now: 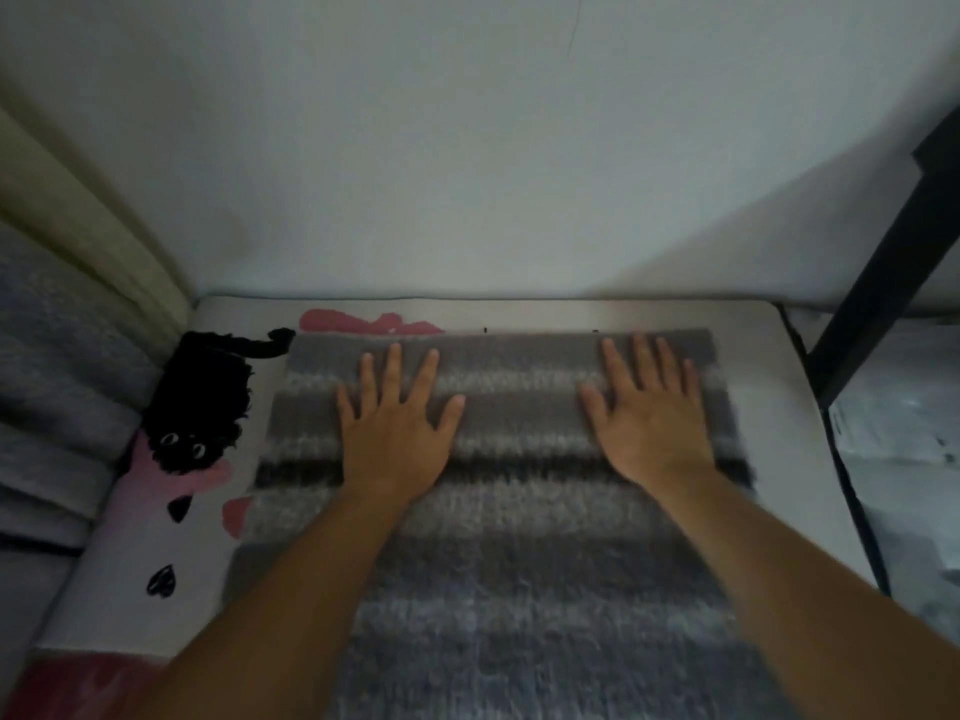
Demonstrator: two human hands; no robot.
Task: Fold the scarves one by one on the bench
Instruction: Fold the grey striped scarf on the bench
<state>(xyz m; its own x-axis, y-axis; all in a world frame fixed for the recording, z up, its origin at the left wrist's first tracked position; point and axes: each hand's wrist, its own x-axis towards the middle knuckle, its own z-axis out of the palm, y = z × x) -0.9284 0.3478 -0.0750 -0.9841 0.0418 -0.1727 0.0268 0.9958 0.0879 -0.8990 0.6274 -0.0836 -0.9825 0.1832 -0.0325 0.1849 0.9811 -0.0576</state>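
A fuzzy grey scarf (519, 537) with dark and light stripes lies spread flat across the pale bench (779, 407), running from near the wall toward me. My left hand (397, 428) rests flat on its far left part, fingers straight and spread. My right hand (649, 413) lies flat on the far right part in the same way. Neither hand grips the cloth.
A white cloth (130, 553) with a black cat print, black hearts and pink patches lies on the bench at the left, partly under the scarf. Grey folded fabric (52, 407) and a curtain sit further left. A black metal post (883, 283) stands at the right. A white wall backs the bench.
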